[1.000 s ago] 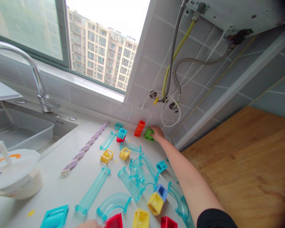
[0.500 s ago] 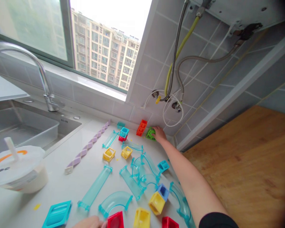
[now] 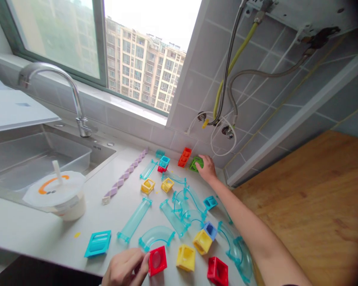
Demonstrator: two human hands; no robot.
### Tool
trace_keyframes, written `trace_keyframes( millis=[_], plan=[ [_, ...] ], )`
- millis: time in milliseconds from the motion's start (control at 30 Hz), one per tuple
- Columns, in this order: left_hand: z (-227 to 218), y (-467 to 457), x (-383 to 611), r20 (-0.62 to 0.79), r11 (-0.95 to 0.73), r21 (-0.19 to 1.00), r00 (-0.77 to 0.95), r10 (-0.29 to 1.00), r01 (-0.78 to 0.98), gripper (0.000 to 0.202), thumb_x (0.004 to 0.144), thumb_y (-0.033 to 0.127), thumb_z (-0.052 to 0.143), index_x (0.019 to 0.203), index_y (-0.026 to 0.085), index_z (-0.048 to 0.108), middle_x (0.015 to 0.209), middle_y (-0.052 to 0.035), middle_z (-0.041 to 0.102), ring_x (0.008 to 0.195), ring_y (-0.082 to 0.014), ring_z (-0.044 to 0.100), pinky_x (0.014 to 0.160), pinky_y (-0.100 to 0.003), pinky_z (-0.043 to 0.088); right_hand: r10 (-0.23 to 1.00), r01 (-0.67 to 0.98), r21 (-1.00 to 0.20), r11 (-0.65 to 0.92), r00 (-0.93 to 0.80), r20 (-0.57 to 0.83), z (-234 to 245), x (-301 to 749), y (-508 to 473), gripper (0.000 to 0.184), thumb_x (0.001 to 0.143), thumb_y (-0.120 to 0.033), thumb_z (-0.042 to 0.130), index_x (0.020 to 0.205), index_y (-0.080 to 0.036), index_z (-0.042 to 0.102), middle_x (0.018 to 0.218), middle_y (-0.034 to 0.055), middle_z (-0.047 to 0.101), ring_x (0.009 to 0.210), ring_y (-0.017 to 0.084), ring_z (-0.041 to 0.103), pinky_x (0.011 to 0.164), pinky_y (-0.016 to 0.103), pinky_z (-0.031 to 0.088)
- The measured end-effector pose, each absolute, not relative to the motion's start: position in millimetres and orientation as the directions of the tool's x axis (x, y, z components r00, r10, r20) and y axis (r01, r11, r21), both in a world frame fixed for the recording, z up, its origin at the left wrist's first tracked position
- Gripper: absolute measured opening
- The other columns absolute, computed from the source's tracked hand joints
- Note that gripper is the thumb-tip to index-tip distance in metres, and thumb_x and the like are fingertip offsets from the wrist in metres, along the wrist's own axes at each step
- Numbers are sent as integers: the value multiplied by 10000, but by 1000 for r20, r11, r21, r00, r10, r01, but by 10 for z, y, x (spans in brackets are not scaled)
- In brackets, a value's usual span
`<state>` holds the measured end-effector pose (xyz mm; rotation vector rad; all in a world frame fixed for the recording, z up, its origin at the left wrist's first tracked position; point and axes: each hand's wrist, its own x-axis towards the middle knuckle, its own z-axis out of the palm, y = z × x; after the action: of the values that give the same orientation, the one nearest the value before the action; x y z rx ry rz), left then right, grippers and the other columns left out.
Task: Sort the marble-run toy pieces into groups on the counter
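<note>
At the near edge of the counter, my left hand (image 3: pixel 125 267) pinches a red cube block (image 3: pixel 158 260) by its left side. My right hand (image 3: pixel 206 168) reaches to the back right corner, its fingers curled over a green openwork block (image 3: pixel 196 163); the grip's far side is hidden. An orange-red long block (image 3: pixel 184 157) leans by the wall just left of it. Near my left hand are a yellow cube (image 3: pixel 185 257), another red cube (image 3: pixel 217 271) and a curved clear-teal track (image 3: pixel 156 236). A yellow cube (image 3: pixel 202 241) touches a blue cube (image 3: pixel 210 230).
Straight teal tracks (image 3: pixel 135 219) and more curved ones lie mid-counter. A lilac zigzag strip (image 3: pixel 125 174), a lidded cup with a straw (image 3: pixel 56 190) and a flat teal block (image 3: pixel 98 243) are leftward. The sink (image 3: pixel 104 156) and faucet (image 3: pixel 77 99) stand beyond; hoses (image 3: pixel 226 75) hang right.
The view has shifted left and down, so more of my left hand and the red cube shows. My right hand stays at the green block.
</note>
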<state>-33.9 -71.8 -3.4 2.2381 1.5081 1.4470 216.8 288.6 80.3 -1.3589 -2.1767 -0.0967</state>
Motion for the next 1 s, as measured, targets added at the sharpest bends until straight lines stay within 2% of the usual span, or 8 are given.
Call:
trace_keyframes(
  millis=[100, 200, 400, 467, 600, 800, 900, 1000],
  plan=[
    [-17, -716, -345, 632, -505, 538, 74, 772, 676, 300, 937, 85, 536, 662, 205, 528, 558, 31, 498, 489, -107, 462, 519, -236, 384, 774, 778, -294, 555, -353, 526, 979, 2126, 2272, 311, 939, -270, 554, 1225, -180, 635, 1230, 140, 659, 1193, 294, 576, 1059, 446, 440],
    [-26, -717, -365, 583, -480, 601, 60, 810, 639, 258, 963, 135, 525, 719, 193, 584, 585, 19, 553, 503, -102, 492, 532, -225, 407, 731, 579, -482, 657, -333, 596, 1122, 2176, 1416, 215, 947, -308, 572, 1119, -230, 675, 1141, 88, 695, 1117, 267, 627, 1020, 435, 483],
    [-49, -732, -449, 494, -407, 712, 3, 869, 573, 138, 964, 252, 547, 898, 188, 650, 629, 26, 579, 495, -99, 469, 496, -204, 417, 875, 412, -774, 480, -165, 455, 777, 2406, -509, 155, 945, -271, 583, 1031, -311, 706, 874, 61, 719, 800, 263, 691, 756, 433, 570],
    [-8, -752, -462, 507, -428, 694, 28, 861, 579, 116, 935, 290, 602, 983, 193, 644, 788, -14, 653, 567, -114, 525, 570, -226, 493, 913, 411, -819, 400, -97, 397, 489, 2460, -1010, 145, 937, -291, 599, 1006, -337, 718, 796, 46, 720, 718, 267, 693, 697, 433, 574],
    [103, -802, -431, 465, -429, 610, 137, 875, 666, 492, 844, 387, 729, 1289, 234, 587, 1199, -98, 667, 723, -148, 638, 725, -302, 586, 969, 342, -917, 205, 60, 238, 77, 2511, -1628, 151, 949, -364, 574, 970, -353, 723, 706, 32, 695, 628, 256, 676, 616, 412, 567],
    [179, -798, -352, 443, -412, 553, 162, 881, 724, 457, 895, 382, 658, 1321, 229, 597, 910, -32, 705, 614, -148, 638, 562, -261, 554, 975, 263, -939, 222, -66, 212, 250, 2537, -1765, 138, 940, -320, 588, 973, -330, 722, 779, 39, 715, 708, 250, 691, 674, 399, 568],
    [324, -854, -310, 476, -446, 588, 157, 865, 675, 509, 889, 377, 688, 1362, 237, 561, 1053, -65, 728, 628, -139, 634, 567, -263, 565, 978, 230, -951, 209, -35, 206, 419, 2465, -1703, 148, 945, -324, 594, 1012, -305, 724, 864, 50, 721, 789, 239, 690, 735, 387, 574],
    [537, -992, -258, 496, -521, 594, 231, 837, 612, 536, 898, 318, 693, 1407, 266, 532, 1217, -94, 716, 773, -173, 683, 716, -325, 613, 984, 139, -974, 176, -18, 176, 497, 2371, -1668, 226, 925, -345, 636, 1141, -303, 688, 1036, 64, 708, 866, 226, 684, 755, 365, 589]
  ],
)
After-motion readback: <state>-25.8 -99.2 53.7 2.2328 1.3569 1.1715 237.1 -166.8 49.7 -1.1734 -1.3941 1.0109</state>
